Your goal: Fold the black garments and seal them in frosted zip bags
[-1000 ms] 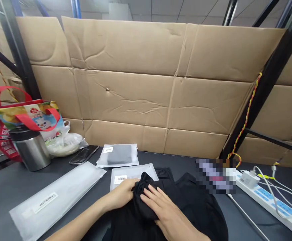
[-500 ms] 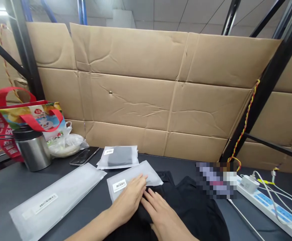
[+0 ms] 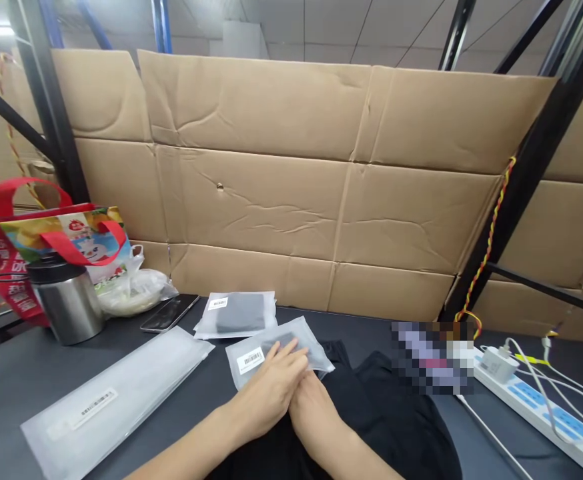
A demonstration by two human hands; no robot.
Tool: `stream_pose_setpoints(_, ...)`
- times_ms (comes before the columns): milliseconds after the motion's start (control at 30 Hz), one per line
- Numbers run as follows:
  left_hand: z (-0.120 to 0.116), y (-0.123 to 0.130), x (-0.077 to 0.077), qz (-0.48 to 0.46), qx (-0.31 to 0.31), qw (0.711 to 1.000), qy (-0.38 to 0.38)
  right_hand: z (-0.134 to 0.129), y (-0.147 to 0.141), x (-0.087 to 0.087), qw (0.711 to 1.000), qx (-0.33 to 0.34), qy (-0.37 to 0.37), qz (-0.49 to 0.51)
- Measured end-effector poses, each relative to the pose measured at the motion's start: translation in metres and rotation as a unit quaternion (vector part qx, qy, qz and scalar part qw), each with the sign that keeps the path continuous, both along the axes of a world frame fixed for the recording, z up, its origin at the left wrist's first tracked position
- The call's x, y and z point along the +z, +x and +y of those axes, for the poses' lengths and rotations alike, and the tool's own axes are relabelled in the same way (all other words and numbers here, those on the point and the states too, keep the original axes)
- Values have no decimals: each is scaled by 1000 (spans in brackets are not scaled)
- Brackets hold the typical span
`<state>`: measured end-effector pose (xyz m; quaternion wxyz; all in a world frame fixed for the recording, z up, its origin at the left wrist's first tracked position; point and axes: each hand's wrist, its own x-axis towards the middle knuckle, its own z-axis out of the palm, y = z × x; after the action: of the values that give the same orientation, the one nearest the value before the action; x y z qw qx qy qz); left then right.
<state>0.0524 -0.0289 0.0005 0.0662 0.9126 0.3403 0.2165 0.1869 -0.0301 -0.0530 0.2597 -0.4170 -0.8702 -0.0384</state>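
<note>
My left hand (image 3: pixel 271 383) lies flat on a frosted plastic bag (image 3: pixel 276 353) with a barcode label, its fingers over the bag's middle. Something dark shows through the film under those fingers. My right hand (image 3: pixel 311 407) sits against the bag's lower edge, with its fingertips hidden behind my left hand. Both wrists rest above a black fabric garment (image 3: pixel 386 417), which spreads over the table under and to the right of my hands. A second sealed bag holding a grey item (image 3: pixel 236 313) lies just beyond.
A long frosted bag (image 3: pixel 106 400) lies at left on the dark table (image 3: pixel 121 327), near a phone (image 3: pixel 169 313), a steel flask (image 3: pixel 66 310) and a printed tote bag (image 3: pixel 61 233). A power strip (image 3: pixel 531 407) with cables sits at right. Cardboard (image 3: pixel 251 207) lines the back.
The black bundle under my hands has gone from view. The frosted bag has shifted right and now shows dark contents. My hands have drawn closer together.
</note>
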Motion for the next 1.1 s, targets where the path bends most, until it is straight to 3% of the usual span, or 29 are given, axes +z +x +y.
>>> stream_pose_setpoints(133, 3, 6, 6, 3, -4, 1000, 0, 16, 8, 4, 992, 101, 12, -68)
stream_pose_setpoints(300, 6, 11, 4, 9, -7, 1000, -4, 25, 17, 5, 992, 99, 18, -81)
stream_pose_setpoints(433, 13, 0, -3, 6, 10, 999, -31, -1, 31, 20, 994, 89, 16, -62)
stream_pose_setpoints(533, 17, -10, -11, 25, -1, 999, -35, -23, 57, 31, 994, 108, 5, -33)
stream_pose_setpoints(733, 15, -10, -27, 121, -19, 990, 77, -14, 105, 28, 998, -59, 36, -6)
stream_pose_setpoints(933, 11, -6, -21, 155, -47, 979, 123, -3, 105, 19, 998, -48, -23, -33)
stream_pose_setpoints(1100, 5, 34, -18, 144, 19, 982, 117, -3, 111, 13, 998, -30, -53, 31)
